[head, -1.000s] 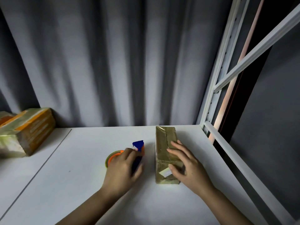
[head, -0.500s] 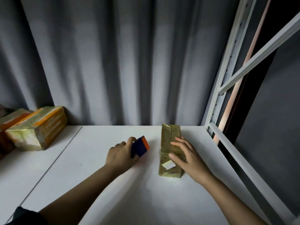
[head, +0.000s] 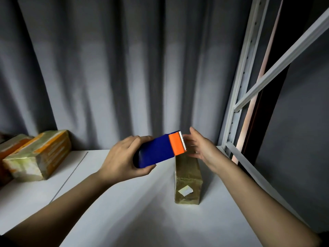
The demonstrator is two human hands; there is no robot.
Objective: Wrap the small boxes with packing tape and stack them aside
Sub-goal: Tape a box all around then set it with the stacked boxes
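Lifted off the bench (head: 124, 211) since a moment ago, the tape dispenser (head: 158, 152) now hangs in the air, tilted, its orange toothed end above the far end of the small box (head: 187, 177). The left hand (head: 122, 158) has its grip closed around the blue body. The right hand (head: 199, 145) has left the box and reaches toward the cutter, fingers spread and holding nothing. The box lies flat on the bench, long side running away from the camera, a small pale sticker on its near face, with no hand steadying it. Two already taped boxes (head: 37, 155) sit well apart at the left, against the curtain.

Likely risks: the fingertips are very near the serrated blade and could catch on it; and pulling tape against an unheld box could drag it or lay the strip crooked.
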